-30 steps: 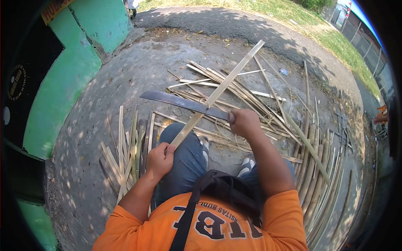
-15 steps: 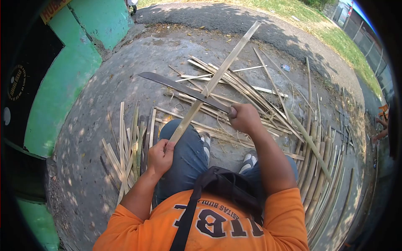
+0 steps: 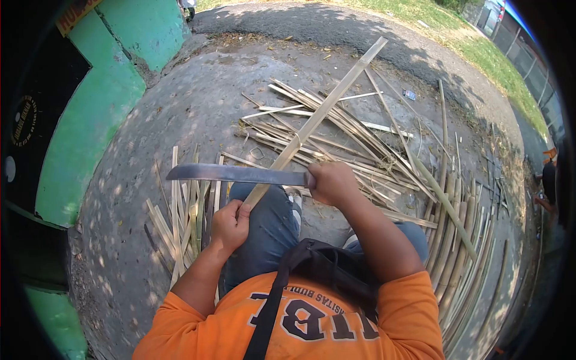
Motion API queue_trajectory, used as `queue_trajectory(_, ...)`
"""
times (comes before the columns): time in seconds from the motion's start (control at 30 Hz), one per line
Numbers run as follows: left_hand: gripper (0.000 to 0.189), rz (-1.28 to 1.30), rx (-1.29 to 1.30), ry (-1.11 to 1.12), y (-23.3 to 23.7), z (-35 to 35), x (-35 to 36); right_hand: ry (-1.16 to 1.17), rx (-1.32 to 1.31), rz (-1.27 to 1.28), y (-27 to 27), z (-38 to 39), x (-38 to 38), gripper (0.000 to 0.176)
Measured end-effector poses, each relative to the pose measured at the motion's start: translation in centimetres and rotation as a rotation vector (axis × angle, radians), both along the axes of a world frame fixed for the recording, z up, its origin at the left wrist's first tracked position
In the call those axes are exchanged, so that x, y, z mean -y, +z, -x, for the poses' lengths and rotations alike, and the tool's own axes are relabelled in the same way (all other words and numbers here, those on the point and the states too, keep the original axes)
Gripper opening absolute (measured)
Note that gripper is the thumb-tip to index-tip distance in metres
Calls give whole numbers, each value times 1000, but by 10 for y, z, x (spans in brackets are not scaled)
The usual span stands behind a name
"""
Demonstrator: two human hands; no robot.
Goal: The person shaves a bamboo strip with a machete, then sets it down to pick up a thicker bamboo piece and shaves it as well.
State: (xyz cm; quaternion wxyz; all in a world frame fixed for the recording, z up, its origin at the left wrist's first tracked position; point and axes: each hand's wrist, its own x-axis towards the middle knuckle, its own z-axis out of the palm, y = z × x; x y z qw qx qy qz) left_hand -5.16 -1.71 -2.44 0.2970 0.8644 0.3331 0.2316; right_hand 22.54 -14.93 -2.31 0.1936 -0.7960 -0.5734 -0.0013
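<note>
My left hand (image 3: 231, 225) is closed round the lower end of a long, flat bamboo strip (image 3: 321, 113), which slants up and away to the right. My right hand (image 3: 333, 183) grips the handle of a machete (image 3: 234, 173) with a long dark blade. The blade lies across the strip a little above my left hand, its tip pointing left. Most of the machete's handle is hidden inside my fist. Under the strip is my left knee (image 3: 258, 222) in blue jeans.
Split bamboo strips (image 3: 354, 129) lie piled ahead on the concrete. More strips (image 3: 180, 210) stand at my left, and bamboo poles (image 3: 453, 252) lie at my right. A green wall (image 3: 90, 138) rises on the left. Part of another person (image 3: 547, 180) shows at the far right.
The machete has come down the strip toward my left hand, and its blade has turned closer to level. The strip's far end has shifted slightly right and down.
</note>
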Motion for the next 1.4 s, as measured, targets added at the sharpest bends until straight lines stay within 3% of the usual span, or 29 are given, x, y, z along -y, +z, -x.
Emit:
queue_trajectory(0.03, 31, -8, -17, 1, 3, 1, 0, -110, -65, -259, -4, -20, 1, 18)
queue_trajectory(0.07, 31, -14, -24, 3, 5, -2, 0, -231, -164, -171, 2, -42, 3, 19)
queue_trajectory(0.13, 31, -9, -21, 8, 5, -3, 2, -257, -64, -108, 3, -44, 8, 18)
queue_trajectory(0.23, 31, 25, -6, 4, 3, -2, -2, -228, -75, -241, 4, -29, 11, 15)
queue_trajectory(0.4, 30, 51, -12, 11, 4, -6, 3, 78, -30, -97, 13, 12, 11, 13)
queue_trajectory(0.47, 30, -33, 74, -15, -5, -6, 1, 167, 1, -129, -6, 17, 8, 15)
queue_trajectory(0.57, 29, 12, 35, -28, -4, 2, -4, -15, 112, -149, -5, -19, 7, 16)
queue_trajectory(0.63, 29, 36, -13, -28, 1, 6, -3, -269, -67, -173, -3, -64, 13, 14)
queue_trajectory(0.73, 29, 12, 1, -24, 5, -2, -2, -319, 15, -131, -5, -61, 18, 13)
queue_trajectory(0.9, 28, 177, 12, -12, -1, 2, -3, -121, -50, -233, 4, -26, 14, 15)
queue_trajectory(1.03, 28, 62, 52, -34, -3, -3, -4, 121, 24, -83, 2, 18, 5, 15)
queue_trajectory(1.13, 29, 2, 109, -45, -11, 1, -9, 131, 83, -92, 0, 4, 3, 14)
queue_trajectory(1.2, 30, 74, 37, -36, -4, 6, -8, -120, 78, -231, -2, -38, 8, 16)
queue_trajectory(1.23, 30, 48, 10, -33, -2, 8, -6, -302, -63, -225, -1, -62, 13, 16)
queue_trajectory(1.27, 30, 14, -5, -30, 0, 5, -7, -368, -27, -132, -6, -72, 15, 15)
queue_trajectory(1.4, 30, 17, 31, -24, -1, 2, -9, -346, -21, -166, 6, -57, 20, 16)
